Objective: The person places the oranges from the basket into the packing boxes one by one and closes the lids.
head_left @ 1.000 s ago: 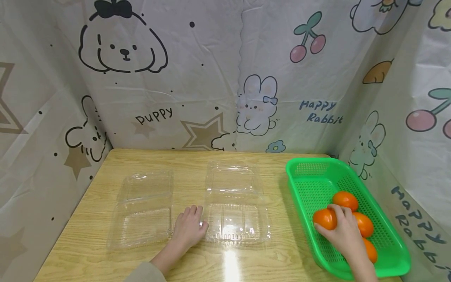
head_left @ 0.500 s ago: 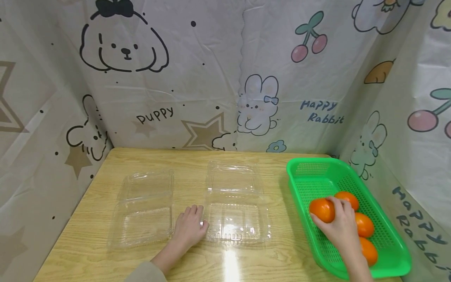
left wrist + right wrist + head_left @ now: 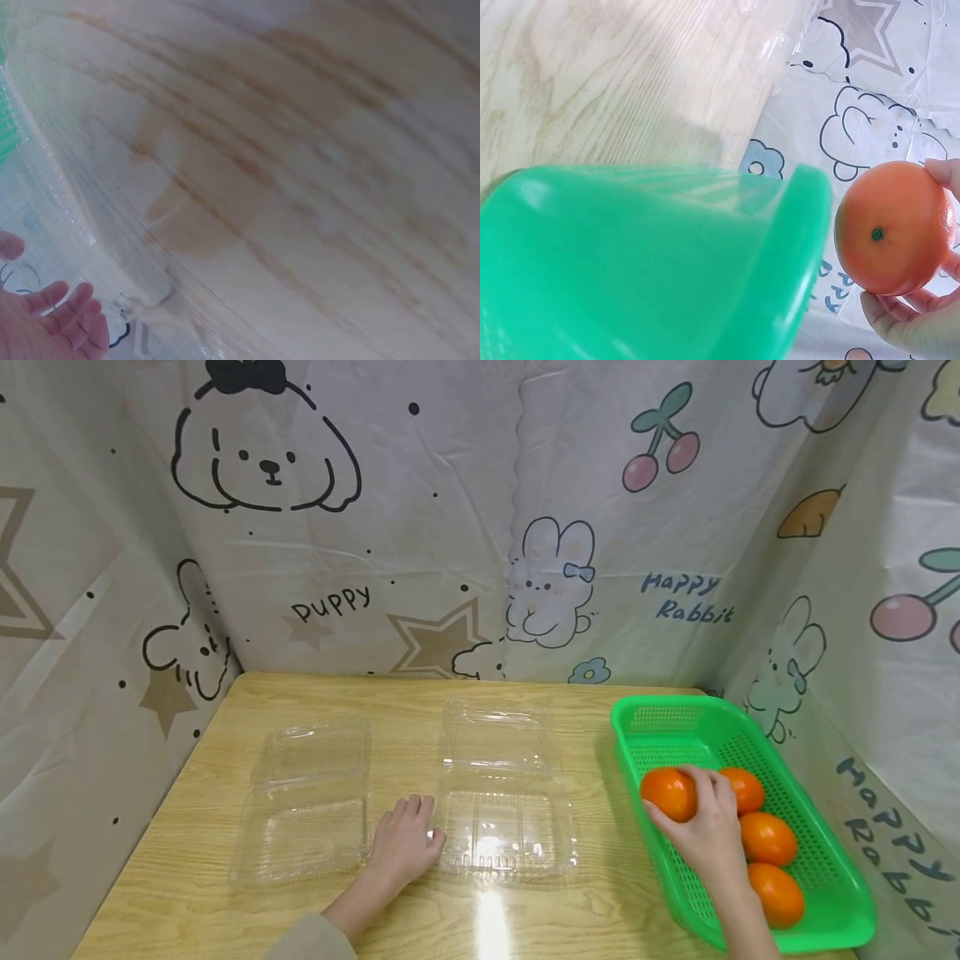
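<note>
At the right edge the right grip (image 3: pixel 934 326) holds an orange (image 3: pixel 895 227) by its right side and underside, the green stem end facing the camera. A blurred green basket (image 3: pixel 793 244) fills the lower left, its rim just left of the orange. Beyond are the pale bench (image 3: pixel 615 90) and a cloth (image 3: pixel 802 105) printed with rabbit and star; the shiny strip up top is probably clear plastic (image 3: pixel 778 26).

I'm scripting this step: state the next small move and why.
Probably carry the held orange leftward past the green basket toward the nearer clear clamshell, since the right hand grips it near the basket's rim and that clamshell lies open.
</note>
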`<state>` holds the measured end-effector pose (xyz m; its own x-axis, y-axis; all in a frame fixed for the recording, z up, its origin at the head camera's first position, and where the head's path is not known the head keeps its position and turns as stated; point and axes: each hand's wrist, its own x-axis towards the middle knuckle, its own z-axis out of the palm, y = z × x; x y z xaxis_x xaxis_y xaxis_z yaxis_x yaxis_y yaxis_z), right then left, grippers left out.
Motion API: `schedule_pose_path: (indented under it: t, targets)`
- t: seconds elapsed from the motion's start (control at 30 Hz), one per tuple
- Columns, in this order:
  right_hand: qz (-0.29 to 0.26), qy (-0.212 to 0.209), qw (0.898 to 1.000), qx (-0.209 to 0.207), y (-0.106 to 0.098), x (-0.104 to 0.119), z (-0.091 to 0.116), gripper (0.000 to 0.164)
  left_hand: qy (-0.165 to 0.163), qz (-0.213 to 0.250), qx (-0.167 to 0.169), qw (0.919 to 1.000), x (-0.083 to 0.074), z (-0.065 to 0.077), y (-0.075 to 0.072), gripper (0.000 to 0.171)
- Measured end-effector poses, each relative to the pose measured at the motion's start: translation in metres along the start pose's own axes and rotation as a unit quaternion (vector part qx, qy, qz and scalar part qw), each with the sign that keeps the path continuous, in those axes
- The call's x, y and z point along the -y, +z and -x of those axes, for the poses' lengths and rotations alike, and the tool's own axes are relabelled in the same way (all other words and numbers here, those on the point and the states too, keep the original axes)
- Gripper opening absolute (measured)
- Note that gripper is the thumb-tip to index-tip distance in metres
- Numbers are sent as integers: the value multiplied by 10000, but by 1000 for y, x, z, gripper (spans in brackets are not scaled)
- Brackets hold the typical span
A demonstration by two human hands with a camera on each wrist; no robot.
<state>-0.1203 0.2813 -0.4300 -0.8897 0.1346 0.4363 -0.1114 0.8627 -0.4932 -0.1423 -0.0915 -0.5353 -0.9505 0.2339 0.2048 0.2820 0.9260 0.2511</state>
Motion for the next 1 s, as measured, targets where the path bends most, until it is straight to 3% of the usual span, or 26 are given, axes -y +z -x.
schedule_pose_path:
  t: [0.37, 1.0]
  targets:
    - [-210, -354, 9991, -54, 14, 11, -6, 56, -12, 11, -10, 10000, -1, 0, 0, 32]
    - [-546, -498, 9972, -118, 41, 36, -17, 57, -20, 17, -15, 10000, -1, 0, -1, 33]
